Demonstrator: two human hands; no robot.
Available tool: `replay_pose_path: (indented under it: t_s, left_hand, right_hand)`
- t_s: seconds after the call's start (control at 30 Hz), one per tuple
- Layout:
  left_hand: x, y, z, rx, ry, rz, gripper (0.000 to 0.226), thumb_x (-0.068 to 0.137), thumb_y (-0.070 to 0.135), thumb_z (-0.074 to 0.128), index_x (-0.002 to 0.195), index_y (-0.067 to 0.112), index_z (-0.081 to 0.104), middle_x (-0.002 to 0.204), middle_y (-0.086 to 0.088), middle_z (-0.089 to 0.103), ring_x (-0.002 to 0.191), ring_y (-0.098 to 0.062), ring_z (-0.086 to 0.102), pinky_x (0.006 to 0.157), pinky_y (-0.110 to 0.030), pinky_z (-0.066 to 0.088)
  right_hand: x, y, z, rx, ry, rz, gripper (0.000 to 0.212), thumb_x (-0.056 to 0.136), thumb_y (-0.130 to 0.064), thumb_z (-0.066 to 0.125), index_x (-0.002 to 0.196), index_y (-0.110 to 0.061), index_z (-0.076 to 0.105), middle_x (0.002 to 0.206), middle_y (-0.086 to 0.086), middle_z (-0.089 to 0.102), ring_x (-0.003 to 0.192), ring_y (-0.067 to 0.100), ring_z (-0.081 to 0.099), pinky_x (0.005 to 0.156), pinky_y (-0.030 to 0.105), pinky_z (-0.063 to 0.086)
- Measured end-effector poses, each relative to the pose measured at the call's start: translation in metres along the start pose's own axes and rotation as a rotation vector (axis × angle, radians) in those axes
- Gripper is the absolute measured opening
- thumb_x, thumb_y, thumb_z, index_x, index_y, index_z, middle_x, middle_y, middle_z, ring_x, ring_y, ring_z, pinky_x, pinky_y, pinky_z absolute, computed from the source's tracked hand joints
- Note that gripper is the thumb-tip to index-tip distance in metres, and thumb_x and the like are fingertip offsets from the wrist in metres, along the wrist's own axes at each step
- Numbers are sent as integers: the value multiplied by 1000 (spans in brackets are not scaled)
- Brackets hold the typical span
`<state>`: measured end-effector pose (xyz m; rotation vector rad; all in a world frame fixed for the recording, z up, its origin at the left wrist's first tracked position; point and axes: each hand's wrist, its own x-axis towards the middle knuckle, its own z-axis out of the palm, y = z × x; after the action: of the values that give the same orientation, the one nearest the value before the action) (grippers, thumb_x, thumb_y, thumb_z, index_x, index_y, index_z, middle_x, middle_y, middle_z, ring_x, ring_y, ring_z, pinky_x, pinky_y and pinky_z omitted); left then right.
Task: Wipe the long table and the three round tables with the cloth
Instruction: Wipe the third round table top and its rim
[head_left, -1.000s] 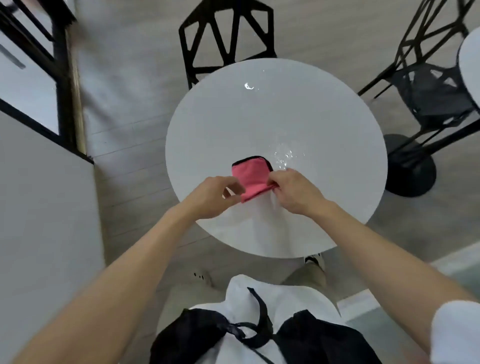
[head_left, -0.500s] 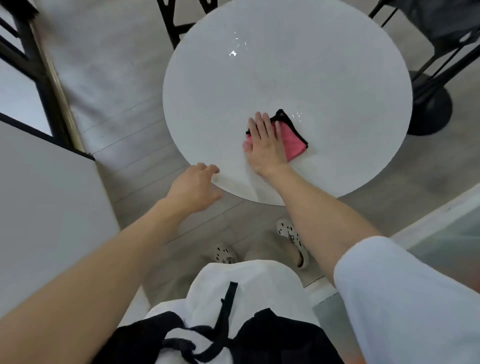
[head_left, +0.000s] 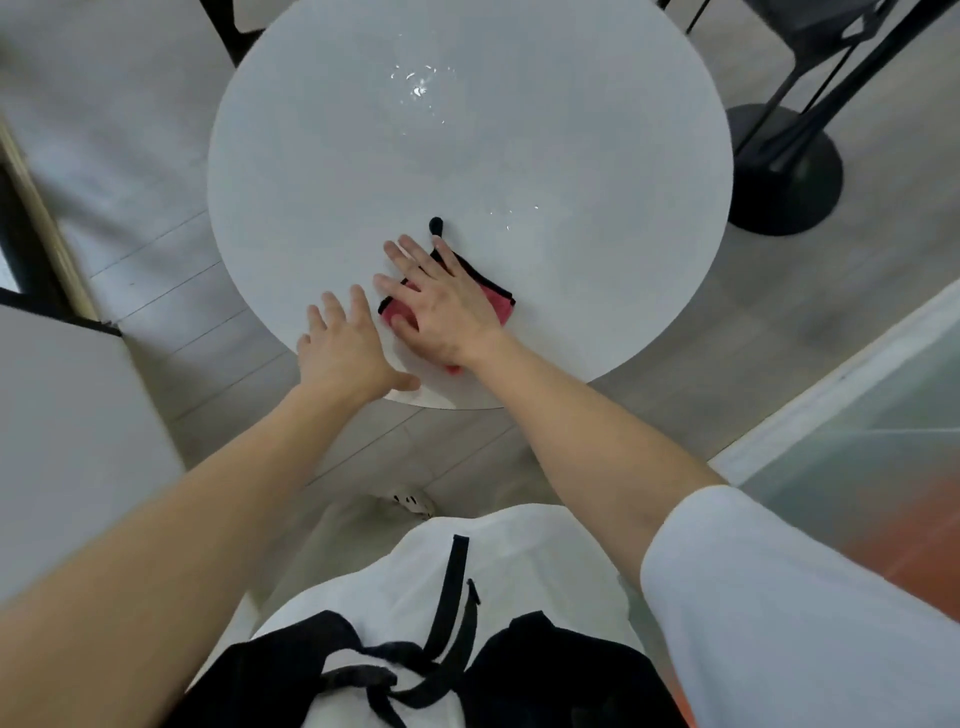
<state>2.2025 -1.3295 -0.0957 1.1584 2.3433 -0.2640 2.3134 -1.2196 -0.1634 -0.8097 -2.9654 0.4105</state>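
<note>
A white round table (head_left: 519, 156) fills the upper middle of the head view. A folded pink cloth (head_left: 496, 304) with a black edge lies near its front rim. My right hand (head_left: 441, 306) presses flat on the cloth with straight, spread fingers and hides most of it. My left hand (head_left: 343, 353) rests flat on the table's near edge, just left of the cloth, fingers straight. Water droplets (head_left: 418, 88) glisten at the far side of the top, and a few more (head_left: 511, 215) beyond the cloth.
A black pedestal base (head_left: 784, 171) and black chair legs (head_left: 852, 57) stand at the right. Another black chair (head_left: 228, 26) shows at the top left. A white panel (head_left: 67, 441) is on the left, a glass partition (head_left: 883, 415) at the right.
Both hands first held the cloth; the right then laid it flat and now presses it nearer the front edge. The left hand moved from the rim onto the tabletop.
</note>
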Motion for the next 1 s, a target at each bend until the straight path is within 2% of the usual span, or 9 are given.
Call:
replay_pose_path:
  t_s: [0.17, 0.27, 0.47, 0.57, 0.67, 0.73, 0.8, 0.87, 1.0]
  left_hand:
    - [6, 3, 10, 42, -64, -22, 157, 58, 65, 100, 171, 20, -1, 178, -19, 1, 164, -45, 8, 125, -63, 37]
    - [6, 1, 11, 52, -40, -2, 156, 53, 71, 98, 167, 22, 4, 174, -16, 9, 159, -45, 17, 118, -64, 45]
    - [4, 8, 1, 133, -14, 3, 153, 48, 80, 94, 163, 19, 13, 165, -19, 28, 147, -44, 40, 107, -61, 55]
    - [-5, 10, -8, 178, 14, 25, 142, 51, 85, 89, 160, 22, 23, 157, -12, 43, 133, -37, 55, 101, -55, 58]
    - [3, 2, -29, 150, 15, 51, 107, 62, 77, 89, 150, 32, 50, 130, 2, 68, 109, -30, 68, 93, -48, 60]
    - [18, -4, -52, 124, 44, 42, 90, 67, 68, 93, 145, 35, 62, 124, 2, 74, 112, -31, 69, 97, -49, 60]
    - [42, -10, -70, 151, 77, 28, 102, 67, 63, 96, 154, 30, 54, 141, -5, 66, 127, -35, 63, 102, -54, 57]
    - [69, -14, -77, 204, 44, 43, 130, 58, 67, 99, 164, 32, 31, 162, -8, 43, 145, -39, 46, 105, -60, 53]
    - [102, -25, -72, 194, -33, 146, 145, 46, 72, 101, 161, 33, 23, 154, -8, 39, 135, -42, 47, 95, -63, 58]
  right_hand:
    - [-47, 29, 0, 6, -35, -124, 67, 114, -59, 20, 174, -29, 19, 183, 0, 6, 169, 18, -1, 136, 50, 1]
    - [-74, 98, -22, -67, -76, -177, 64, 114, -53, 23, 174, -34, 11, 183, -3, 1, 169, 17, -6, 136, 46, -6]
    - [-57, 271, -76, -79, 80, 384, 71, 109, -46, 20, 174, -20, 16, 182, 10, 8, 169, 26, 3, 136, 52, -2]
    - [-43, 269, -73, -45, 162, 483, 73, 110, -43, 27, 173, -9, 12, 182, 13, 7, 169, 26, 3, 137, 52, 1]
    - [-52, 262, -70, 31, 269, 495, 66, 112, -40, 41, 164, -2, 33, 178, 15, 22, 168, 28, 13, 137, 49, 6]
    - [-55, 261, -66, 67, 260, 550, 61, 112, -43, 40, 160, -5, 42, 175, 13, 32, 167, 28, 19, 137, 47, 7]
    - [-50, 259, -61, 31, 220, 584, 64, 113, -46, 31, 165, -9, 40, 177, 12, 28, 167, 28, 17, 137, 46, 5]
    - [-45, 255, -57, -52, 208, 640, 68, 113, -47, 23, 170, -10, 30, 180, 13, 19, 168, 29, 11, 137, 49, 4]
    - [-29, 180, -46, -119, 262, 907, 75, 108, -46, 20, 172, -5, 20, 180, 20, 12, 168, 34, 9, 136, 56, 8]
